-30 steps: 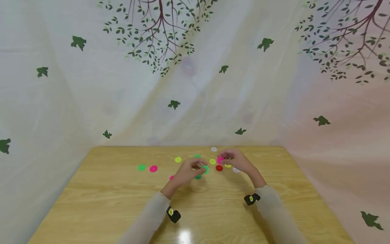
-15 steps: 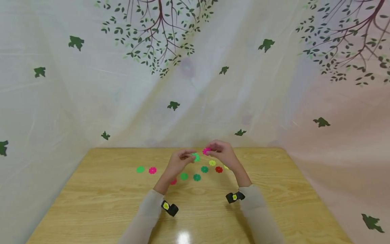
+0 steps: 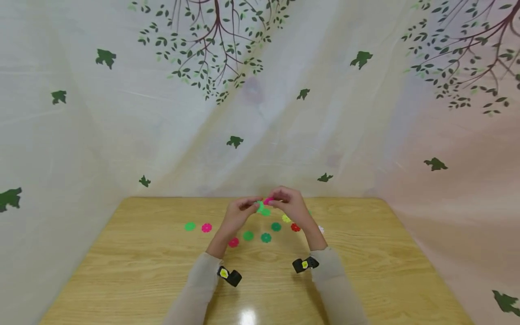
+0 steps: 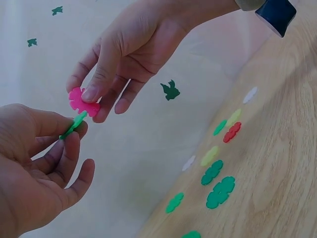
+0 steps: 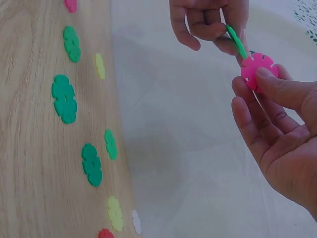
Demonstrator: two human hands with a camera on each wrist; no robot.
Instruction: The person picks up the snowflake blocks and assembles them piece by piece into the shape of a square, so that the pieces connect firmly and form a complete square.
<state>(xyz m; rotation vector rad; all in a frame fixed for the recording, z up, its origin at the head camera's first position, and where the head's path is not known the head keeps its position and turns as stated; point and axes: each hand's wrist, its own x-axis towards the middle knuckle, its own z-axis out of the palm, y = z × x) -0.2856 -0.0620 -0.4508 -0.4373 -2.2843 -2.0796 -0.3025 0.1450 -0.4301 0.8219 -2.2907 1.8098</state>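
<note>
Between thumb and fingertips, my left hand (image 3: pixel 236 217) pinches a light green notched flower disc (image 4: pixel 74 125). My right hand (image 3: pixel 293 208) holds a pink notched flower disc (image 5: pixel 254 66) under its thumb. Both hands are raised above the far part of the table. In the two wrist views the green disc is edge-on, while the pink one shows its flat face. Their rims meet, with the green disc's edge right at a notch in the pink one.
Several loose flower discs lie on the wooden table (image 3: pixel 162 271): dark green (image 3: pixel 266 237), red (image 3: pixel 295 227), yellow (image 4: pixel 210 155), white (image 4: pixel 250 95) and pink (image 3: pixel 206 227) ones. A cloth backdrop (image 3: pixel 183 135) printed with leaves hangs behind the table's far edge.
The right hand has carried the pink disc left to the green one. The left hand has risen slightly, and the two discs have come together edge to edge.
</note>
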